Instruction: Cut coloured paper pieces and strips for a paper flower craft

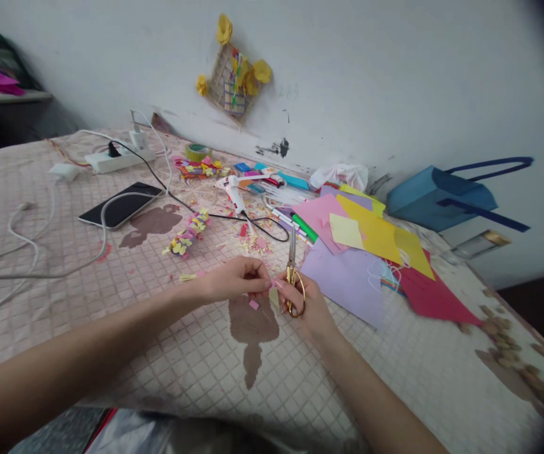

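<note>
A small piece of pink paper [273, 284] is pinched between the fingertips of both my hands. My left hand [241, 279] is closed on its left side. My right hand [307, 301] is closed on the other side and also carries gold-handled scissors [291, 268], their blades pointing away from me. Whether the blades are fully closed is hard to make out. Just under my fingers a pink scrap [253, 304] lies on the patterned tablecloth [196, 359], near a pale yellow strip. Further left sits a bunch of pink, yellow and purple paper flowers [187, 233].
Beyond my hands, a white glue gun [234, 192] stands among paper scraps, its black cord crossing the table. Coloured sheets [342, 277] and a green marker [304, 227] lie to the right, with a blue bag [435, 198] behind. A tablet [120, 205] and power strip [120, 159] are left.
</note>
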Available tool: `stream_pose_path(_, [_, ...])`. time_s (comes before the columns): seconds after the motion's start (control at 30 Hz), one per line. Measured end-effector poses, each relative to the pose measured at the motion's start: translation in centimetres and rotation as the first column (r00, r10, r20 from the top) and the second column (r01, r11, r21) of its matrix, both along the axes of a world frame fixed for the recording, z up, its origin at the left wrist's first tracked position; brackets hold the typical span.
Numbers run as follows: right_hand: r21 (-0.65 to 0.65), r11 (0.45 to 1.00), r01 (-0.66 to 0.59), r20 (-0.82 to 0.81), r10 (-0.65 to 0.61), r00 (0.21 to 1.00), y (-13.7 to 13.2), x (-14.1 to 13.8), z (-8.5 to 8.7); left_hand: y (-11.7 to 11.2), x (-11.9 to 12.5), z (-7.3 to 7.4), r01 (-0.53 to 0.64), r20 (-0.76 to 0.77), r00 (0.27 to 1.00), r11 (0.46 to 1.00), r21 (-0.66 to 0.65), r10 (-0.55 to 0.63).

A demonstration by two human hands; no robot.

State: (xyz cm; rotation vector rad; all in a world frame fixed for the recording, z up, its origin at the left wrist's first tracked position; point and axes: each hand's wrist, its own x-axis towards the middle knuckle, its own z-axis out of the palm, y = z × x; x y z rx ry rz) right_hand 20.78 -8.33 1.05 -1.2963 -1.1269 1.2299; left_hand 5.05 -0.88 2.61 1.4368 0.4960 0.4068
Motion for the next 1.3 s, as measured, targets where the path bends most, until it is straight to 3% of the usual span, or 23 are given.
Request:
stream_pose_path(0.17, [-0.013,1.000,-0.002,-0.006,0.002,1.000,-0.06,0.07,-0.05,0.19,0.08,-0.42,-0.007,-0.004,1.000,1.000,-0.001,0.007])
stream_pose_path(0.3, [-0.042,0.999,0.002,-0.156,-0.009,0.988,0.10,0.23,-0.30,0.59,0.09,-0.78,-0.109,0.062,0.993,0.990,0.093,0.104])
stream_pose_path(0.47, [-0.102,0.984,-0.147,-0.380,0.098,0.920,0.35,0.39,-0.45,0.33,0.08,-0.35,-0.168,0.093,0.985,0.939,0.299,0.146])
stream_pose_path(0.6, [-0.152,0.959,-0.240,-0.433,0.153,0.888,0.37,0.29,-0.23,-0.05,0.12,0.08,-0.140,0.093,0.989,0.919,0.370,0.113])
stream_pose_path(0.73, [-0.149,0.968,-0.201,-0.383,0.131,0.914,0.29,0.11,-0.09,0.07,0.11,0.00,-0.110,0.091,0.992,0.963,0.246,0.090])
stream_pose_path(0.87, [-0.049,0.999,-0.023,-0.123,0.017,0.992,0.09,0.11,0.08,0.27,0.03,-0.13,-0.149,0.037,0.989,0.983,0.104,0.145])
stream_pose_path(1.0, [0.013,1.000,0.022,0.080,-0.023,0.997,-0.10,0.14,0.33,0.12,0.03,-0.20,-0.093,-0.004,0.996,0.996,-0.009,0.093])
stream_pose_path(1.1, [0.033,0.999,0.023,0.130,-0.027,0.991,-0.18,0.05,0.42,-0.03,0.11,-0.32,-0.030,-0.015,0.999,0.997,-0.070,0.029])
stream_pose_path(1.3, [0.035,0.999,0.033,0.131,-0.037,0.991,-0.26,-0.05,0.35,-0.06,0.22,-0.33,-0.058,-0.022,0.998,0.993,-0.099,0.056])
